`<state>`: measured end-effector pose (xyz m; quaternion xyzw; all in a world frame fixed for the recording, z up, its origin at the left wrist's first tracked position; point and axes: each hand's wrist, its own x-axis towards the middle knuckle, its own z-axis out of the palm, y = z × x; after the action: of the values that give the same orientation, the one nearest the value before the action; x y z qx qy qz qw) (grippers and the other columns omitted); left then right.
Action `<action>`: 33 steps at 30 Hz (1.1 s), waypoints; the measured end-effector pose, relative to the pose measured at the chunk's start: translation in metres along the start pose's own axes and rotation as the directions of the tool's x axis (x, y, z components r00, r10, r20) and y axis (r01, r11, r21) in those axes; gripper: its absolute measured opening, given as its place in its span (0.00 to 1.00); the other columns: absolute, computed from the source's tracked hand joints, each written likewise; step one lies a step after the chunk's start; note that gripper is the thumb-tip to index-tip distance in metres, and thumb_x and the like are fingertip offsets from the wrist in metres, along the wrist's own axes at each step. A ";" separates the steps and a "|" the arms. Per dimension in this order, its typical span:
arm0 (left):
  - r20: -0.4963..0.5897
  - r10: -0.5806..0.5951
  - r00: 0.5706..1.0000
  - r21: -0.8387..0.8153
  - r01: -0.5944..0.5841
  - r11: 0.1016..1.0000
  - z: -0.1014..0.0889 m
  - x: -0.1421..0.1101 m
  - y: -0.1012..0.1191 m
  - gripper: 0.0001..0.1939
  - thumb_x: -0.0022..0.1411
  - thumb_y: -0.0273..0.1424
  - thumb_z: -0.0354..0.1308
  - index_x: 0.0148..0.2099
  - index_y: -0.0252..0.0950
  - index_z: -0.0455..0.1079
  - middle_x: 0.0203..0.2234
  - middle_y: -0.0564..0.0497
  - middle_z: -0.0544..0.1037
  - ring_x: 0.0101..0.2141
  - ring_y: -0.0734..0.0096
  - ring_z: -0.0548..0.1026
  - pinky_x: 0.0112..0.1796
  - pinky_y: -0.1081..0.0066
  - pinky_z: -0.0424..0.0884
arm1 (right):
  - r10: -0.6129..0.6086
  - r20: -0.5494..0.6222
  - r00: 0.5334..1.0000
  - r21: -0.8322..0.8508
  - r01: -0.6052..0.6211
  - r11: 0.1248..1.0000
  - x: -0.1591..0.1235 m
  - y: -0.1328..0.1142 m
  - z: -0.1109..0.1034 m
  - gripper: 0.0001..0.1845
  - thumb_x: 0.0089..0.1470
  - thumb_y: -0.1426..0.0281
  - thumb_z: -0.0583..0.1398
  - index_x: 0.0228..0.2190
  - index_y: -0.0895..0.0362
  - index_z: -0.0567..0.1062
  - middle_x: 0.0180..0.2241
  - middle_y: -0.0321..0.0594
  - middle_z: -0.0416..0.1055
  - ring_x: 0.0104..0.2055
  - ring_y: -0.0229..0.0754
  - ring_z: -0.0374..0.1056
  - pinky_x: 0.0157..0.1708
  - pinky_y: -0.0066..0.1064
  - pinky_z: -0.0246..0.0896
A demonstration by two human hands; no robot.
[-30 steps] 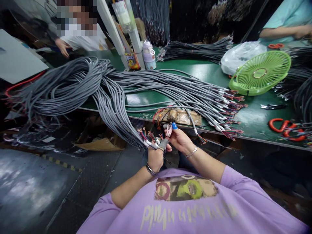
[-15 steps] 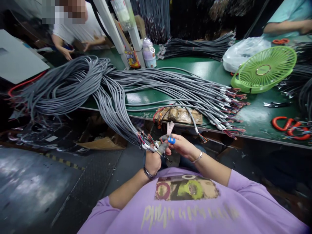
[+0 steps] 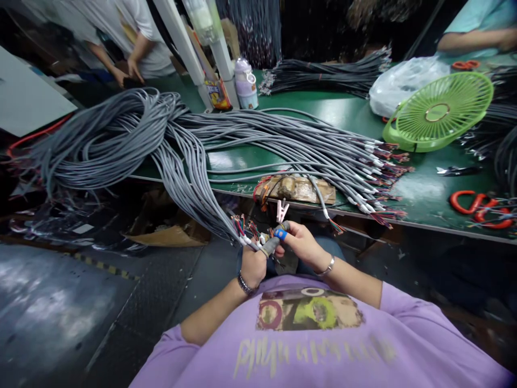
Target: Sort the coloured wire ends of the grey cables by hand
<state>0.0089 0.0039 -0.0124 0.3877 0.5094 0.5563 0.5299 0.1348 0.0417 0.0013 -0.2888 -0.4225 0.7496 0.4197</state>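
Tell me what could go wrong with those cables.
The cables drooping off the bench might drag others down if tugged. Coloured wires crowd together near the left hand and could tangle. One loose end overhangs the edge near the right hand and might snag.

Pale lettering runs upside down across a lilac shirt, its words too blurred to read; bold print on an orange-and-yellow packet is too small to make out.
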 end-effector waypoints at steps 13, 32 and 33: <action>0.067 -0.056 0.996 -0.102 0.063 0.993 0.001 0.002 0.016 0.16 0.51 0.37 0.64 0.19 0.33 0.69 0.16 0.50 0.75 0.21 0.70 0.74 0.23 0.72 0.72 | 0.141 0.021 0.990 0.265 -0.142 0.954 0.003 0.005 0.004 0.17 0.44 0.64 0.66 0.20 0.57 0.63 0.16 0.31 0.64 0.17 0.35 0.63 0.20 0.29 0.60; 0.060 -0.020 0.998 -0.054 0.024 0.998 0.001 -0.002 0.014 0.13 0.52 0.36 0.63 0.23 0.33 0.68 0.17 0.51 0.75 0.20 0.72 0.73 0.23 0.73 0.69 | 0.288 -0.035 0.957 0.224 -0.273 0.936 0.002 0.006 -0.014 0.18 0.49 0.55 0.62 0.27 0.59 0.70 0.22 0.36 0.70 0.23 0.33 0.65 0.25 0.27 0.62; 0.057 -0.017 0.998 -0.045 0.020 0.999 0.001 -0.001 0.013 0.14 0.52 0.37 0.63 0.22 0.33 0.68 0.17 0.51 0.75 0.20 0.72 0.73 0.23 0.73 0.69 | 0.266 -0.016 0.964 0.166 -0.259 0.951 0.000 0.004 -0.013 0.18 0.48 0.55 0.62 0.26 0.59 0.70 0.21 0.36 0.70 0.23 0.34 0.65 0.25 0.27 0.61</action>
<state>0.0074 0.0038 0.0011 0.3864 0.4848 0.5516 0.5581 0.1433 0.0455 -0.0083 -0.3216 -0.3098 0.8250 0.3464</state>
